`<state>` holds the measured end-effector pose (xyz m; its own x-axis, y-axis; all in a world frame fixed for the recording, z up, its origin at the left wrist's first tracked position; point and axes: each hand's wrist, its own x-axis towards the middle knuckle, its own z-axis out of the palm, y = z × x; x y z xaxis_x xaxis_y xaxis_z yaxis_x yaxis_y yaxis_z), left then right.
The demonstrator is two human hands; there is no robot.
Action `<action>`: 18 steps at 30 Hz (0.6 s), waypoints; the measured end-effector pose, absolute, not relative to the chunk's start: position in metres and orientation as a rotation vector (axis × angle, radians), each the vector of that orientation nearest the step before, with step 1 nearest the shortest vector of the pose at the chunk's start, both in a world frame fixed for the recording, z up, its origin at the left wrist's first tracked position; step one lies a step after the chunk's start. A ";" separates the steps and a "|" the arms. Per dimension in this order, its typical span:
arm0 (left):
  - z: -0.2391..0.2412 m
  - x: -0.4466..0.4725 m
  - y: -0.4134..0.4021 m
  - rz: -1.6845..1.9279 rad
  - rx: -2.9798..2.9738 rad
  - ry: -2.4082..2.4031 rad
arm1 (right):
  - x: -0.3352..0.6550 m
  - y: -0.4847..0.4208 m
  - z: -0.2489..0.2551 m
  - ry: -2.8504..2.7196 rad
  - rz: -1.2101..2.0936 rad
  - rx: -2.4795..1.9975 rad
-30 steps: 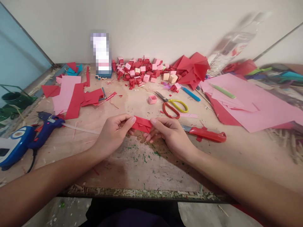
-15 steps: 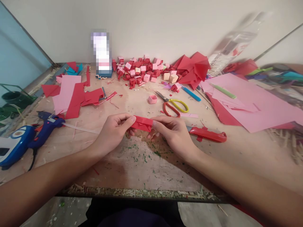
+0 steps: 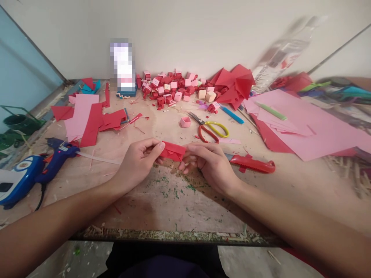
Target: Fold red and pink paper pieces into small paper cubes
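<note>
A folded strip of red paper [image 3: 173, 151] is held above the table, creased lengthwise with a loose flap on its lower side. My left hand [image 3: 142, 160] pinches its left end, thumb on top and fingers underneath. Beside the right end, my right hand [image 3: 213, 164] has its fingers loosely curled and apart, the fingertips close to the paper's edge. Whether they touch it is hard to tell. Just beyond the hands are a small pink paper ring [image 3: 185, 122] and scissors [image 3: 207, 127] with one red and one yellow handle. A red utility knife [image 3: 253, 164] lies right of my right hand.
Small red and pink folded paper boxes [image 3: 171, 88] are heaped along the wall, left of crumpled red paper [image 3: 234, 85]. A blue glue gun [image 3: 59, 158] lies left. Pink sheets [image 3: 307, 135] and a leaning plastic bottle [image 3: 285, 54] are right. A lit phone [image 3: 123, 65] stands behind.
My right thumb has come off the right end of the red paper, and that hand has loosened and turned slightly. My left hand keeps its pinch. The view has shifted a little.
</note>
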<state>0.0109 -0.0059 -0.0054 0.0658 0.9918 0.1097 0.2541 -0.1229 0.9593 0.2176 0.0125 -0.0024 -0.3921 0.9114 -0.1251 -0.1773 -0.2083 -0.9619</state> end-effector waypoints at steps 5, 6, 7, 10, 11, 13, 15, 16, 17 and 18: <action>-0.004 0.012 -0.007 1.095 1.576 1.330 | 0.217 0.012 -0.001 -1.321 1.629 -1.077; -0.004 0.012 -0.007 1.091 1.582 1.337 | 0.217 0.011 -0.002 -1.337 1.598 -1.099; -0.003 0.012 -0.008 1.089 1.586 1.342 | 0.217 0.011 -0.002 -1.350 1.568 -1.110; -0.002 0.013 -0.007 1.087 1.592 1.346 | 0.216 0.011 -0.001 -1.382 1.514 -1.112; -0.002 0.013 -0.007 1.084 1.594 1.347 | 0.216 0.010 -0.001 -1.390 1.504 -1.109; -0.001 0.013 -0.007 1.082 1.603 1.349 | 0.216 0.010 0.000 -1.398 1.490 -1.105; 0.000 0.012 -0.007 1.080 1.617 1.359 | 0.216 0.010 0.002 -1.399 1.478 -1.103; 0.000 0.012 -0.007 1.079 1.625 1.367 | 0.216 0.010 0.003 -1.402 1.485 -1.103; 0.000 0.012 -0.008 1.079 1.636 1.372 | 0.216 0.011 0.003 -1.404 1.501 -1.103; 0.000 0.012 -0.008 1.075 1.646 1.375 | 0.216 0.012 0.004 -1.409 1.523 -1.106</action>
